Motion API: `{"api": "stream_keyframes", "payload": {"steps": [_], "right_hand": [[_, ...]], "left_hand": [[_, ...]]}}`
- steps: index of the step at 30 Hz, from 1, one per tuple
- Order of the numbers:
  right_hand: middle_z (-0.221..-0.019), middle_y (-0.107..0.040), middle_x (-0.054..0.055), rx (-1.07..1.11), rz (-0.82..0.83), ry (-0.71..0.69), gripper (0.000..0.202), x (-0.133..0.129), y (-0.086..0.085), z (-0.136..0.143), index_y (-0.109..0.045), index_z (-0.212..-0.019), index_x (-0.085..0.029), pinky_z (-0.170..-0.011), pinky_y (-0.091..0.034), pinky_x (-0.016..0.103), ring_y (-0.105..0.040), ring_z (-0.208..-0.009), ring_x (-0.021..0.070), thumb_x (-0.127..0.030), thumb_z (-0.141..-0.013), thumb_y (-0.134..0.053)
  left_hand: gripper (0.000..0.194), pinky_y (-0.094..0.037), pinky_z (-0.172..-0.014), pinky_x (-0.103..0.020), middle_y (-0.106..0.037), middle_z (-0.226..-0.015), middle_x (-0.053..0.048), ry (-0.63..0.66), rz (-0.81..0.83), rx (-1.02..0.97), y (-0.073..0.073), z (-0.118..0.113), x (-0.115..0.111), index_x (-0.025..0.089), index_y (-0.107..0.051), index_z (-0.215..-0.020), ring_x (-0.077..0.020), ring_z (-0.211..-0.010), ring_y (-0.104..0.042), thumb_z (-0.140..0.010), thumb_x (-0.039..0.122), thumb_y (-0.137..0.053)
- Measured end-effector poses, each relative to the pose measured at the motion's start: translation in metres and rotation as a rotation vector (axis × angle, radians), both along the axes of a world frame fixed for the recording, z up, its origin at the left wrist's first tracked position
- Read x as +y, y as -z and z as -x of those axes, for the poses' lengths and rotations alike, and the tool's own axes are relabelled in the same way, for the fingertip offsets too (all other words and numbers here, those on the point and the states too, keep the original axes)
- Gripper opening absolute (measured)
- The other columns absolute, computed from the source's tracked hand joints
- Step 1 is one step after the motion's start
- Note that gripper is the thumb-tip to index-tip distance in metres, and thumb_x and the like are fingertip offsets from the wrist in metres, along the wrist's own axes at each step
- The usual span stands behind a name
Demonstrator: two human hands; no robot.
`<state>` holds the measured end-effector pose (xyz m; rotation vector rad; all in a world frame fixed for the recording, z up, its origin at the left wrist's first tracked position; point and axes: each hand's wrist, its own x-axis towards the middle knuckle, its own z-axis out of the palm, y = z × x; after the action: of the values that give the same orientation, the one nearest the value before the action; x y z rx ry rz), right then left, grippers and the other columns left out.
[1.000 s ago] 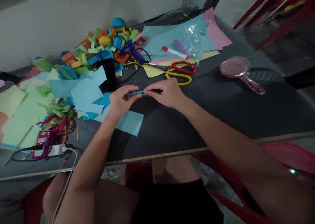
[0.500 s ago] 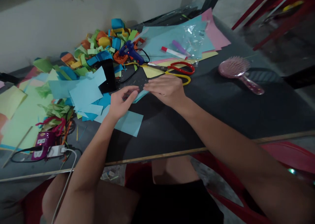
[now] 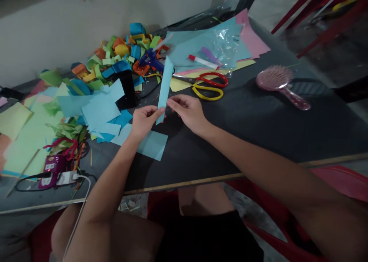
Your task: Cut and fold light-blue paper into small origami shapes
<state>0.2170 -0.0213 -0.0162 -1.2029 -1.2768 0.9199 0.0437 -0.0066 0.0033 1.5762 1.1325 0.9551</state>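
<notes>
A narrow, folded strip of light blue paper (image 3: 165, 86) stands nearly upright, tilted a little to the right. My left hand (image 3: 145, 120) pinches its lower end, thumb in front and fingertips behind. My right hand (image 3: 188, 110) is closed in a pinch at the strip's right edge, thumb and index finger touching the paper; the other fingers are curled. Below my left hand lies a flat light blue paper rectangle (image 3: 152, 145), and more cut light blue pieces (image 3: 100, 107) are heaped to its left.
Behind the strip are a blue glue gun (image 3: 153, 60) and scissors (image 3: 209, 86) with red and yellow handles. Folded colored paper pieces (image 3: 115, 53) pile against the wall. A hairbrush (image 3: 276, 79) lies right; a purple device (image 3: 51, 172) with cables sits left. A marker (image 3: 203, 62) rests on large sheets.
The paper strip has been raised from the table to nearly upright. My left hand has closed on its lower end, and my right hand has turned from flat over the paper to a pinch.
</notes>
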Motion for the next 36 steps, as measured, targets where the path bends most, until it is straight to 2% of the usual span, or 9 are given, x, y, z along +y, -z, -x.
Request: {"api": "stream_keyframes", "payload": {"steps": [2, 7, 9, 12, 14, 19, 23, 32, 36], "right_hand": [[-0.072, -0.070, 0.003, 0.104, 0.044, -0.057, 0.044, 0.000, -0.003, 0.003, -0.073, -0.078, -0.019, -0.058, -0.048, 0.026, -0.061, -0.064, 0.0132, -0.062, -0.077, -0.069], [-0.071, -0.073, 0.002, 0.159, 0.034, -0.104, 0.034, 0.000, -0.007, 0.001, -0.076, -0.074, -0.020, -0.062, -0.049, 0.027, -0.062, -0.063, 0.0129, -0.054, -0.070, -0.078], [-0.070, -0.073, 0.003, 0.165, 0.041, -0.110, 0.032, 0.000, -0.005, 0.000, -0.076, -0.073, -0.020, -0.064, -0.049, 0.028, -0.063, -0.064, 0.0140, -0.051, -0.070, -0.079], [-0.068, -0.072, 0.003, 0.168, 0.054, -0.075, 0.031, 0.001, -0.003, 0.001, -0.076, -0.072, -0.019, -0.061, -0.048, 0.028, -0.062, -0.062, 0.0140, -0.050, -0.069, -0.079], [-0.064, -0.070, 0.002, 0.158, 0.058, -0.049, 0.032, 0.002, -0.004, 0.001, -0.074, -0.068, -0.019, -0.057, -0.045, 0.027, -0.059, -0.058, 0.0122, -0.050, -0.067, -0.080], [-0.057, -0.065, 0.000, 0.143, 0.089, -0.068, 0.038, 0.001, -0.008, 0.000, -0.071, -0.062, -0.019, -0.051, -0.040, 0.025, -0.051, -0.052, 0.0095, -0.056, -0.067, -0.078], [-0.057, -0.063, -0.001, 0.142, 0.093, -0.094, 0.036, 0.000, -0.009, 0.000, -0.070, -0.061, -0.019, -0.050, -0.039, 0.024, -0.050, -0.051, 0.0086, -0.054, -0.068, -0.078], [-0.057, -0.064, -0.001, 0.162, 0.129, -0.103, 0.037, 0.001, -0.011, 0.000, -0.072, -0.063, -0.019, -0.049, -0.042, 0.024, -0.050, -0.049, 0.0084, -0.056, -0.067, -0.078], [-0.057, -0.064, 0.000, 0.171, 0.111, -0.095, 0.038, 0.000, -0.012, 0.000, -0.072, -0.065, -0.019, -0.049, -0.042, 0.024, -0.050, -0.049, 0.0084, -0.056, -0.068, -0.077]], "left_hand": [[0.040, -0.044, -0.049, -0.023, -0.069, -0.062, -0.003, -0.006, -0.011, -0.003, 0.002, -0.001, -0.001, 0.017, -0.071, -0.070, -0.0100, -0.051, -0.059, -0.076, 0.056, -0.074], [0.043, -0.038, -0.042, -0.021, -0.065, -0.054, -0.001, 0.008, 0.047, 0.013, -0.003, -0.002, -0.003, 0.017, -0.070, -0.068, -0.0076, -0.043, -0.052, -0.074, 0.059, -0.075], [0.047, -0.038, -0.041, -0.021, -0.067, -0.057, -0.003, 0.055, 0.090, 0.032, -0.006, -0.003, -0.003, 0.016, -0.070, -0.068, -0.0076, -0.042, -0.052, -0.074, 0.062, -0.073], [0.051, -0.043, -0.043, -0.021, -0.073, -0.068, -0.006, 0.155, 0.146, 0.033, -0.009, -0.002, -0.004, 0.015, -0.071, -0.073, -0.0099, -0.049, -0.060, -0.077, 0.065, -0.069], [0.051, -0.046, -0.046, -0.021, -0.073, -0.067, -0.007, 0.198, 0.175, 0.033, -0.010, -0.001, -0.004, 0.015, -0.070, -0.073, -0.0105, -0.051, -0.063, -0.078, 0.066, -0.067], [0.055, -0.047, -0.046, -0.021, -0.067, -0.054, -0.005, 0.220, 0.319, 0.031, -0.009, 0.001, -0.004, 0.017, -0.066, -0.063, -0.0094, -0.044, -0.057, -0.076, 0.070, -0.066], [0.054, -0.044, -0.043, -0.022, -0.066, -0.051, -0.005, 0.310, 0.436, 0.020, -0.009, 0.004, -0.002, 0.018, -0.068, -0.062, -0.0083, -0.040, -0.050, -0.077, 0.069, -0.066], [0.050, -0.044, -0.045, -0.022, -0.066, -0.051, -0.005, 0.286, 0.411, 0.041, -0.008, 0.004, -0.002, 0.018, -0.066, -0.058, -0.0087, -0.042, -0.052, -0.080, 0.062, -0.067], [0.047, -0.049, -0.051, -0.021, -0.074, -0.069, -0.007, 0.261, 0.371, -0.044, -0.007, 0.003, -0.002, 0.017, -0.072, -0.072, -0.0111, -0.055, -0.064, -0.080, 0.063, -0.067]]}}
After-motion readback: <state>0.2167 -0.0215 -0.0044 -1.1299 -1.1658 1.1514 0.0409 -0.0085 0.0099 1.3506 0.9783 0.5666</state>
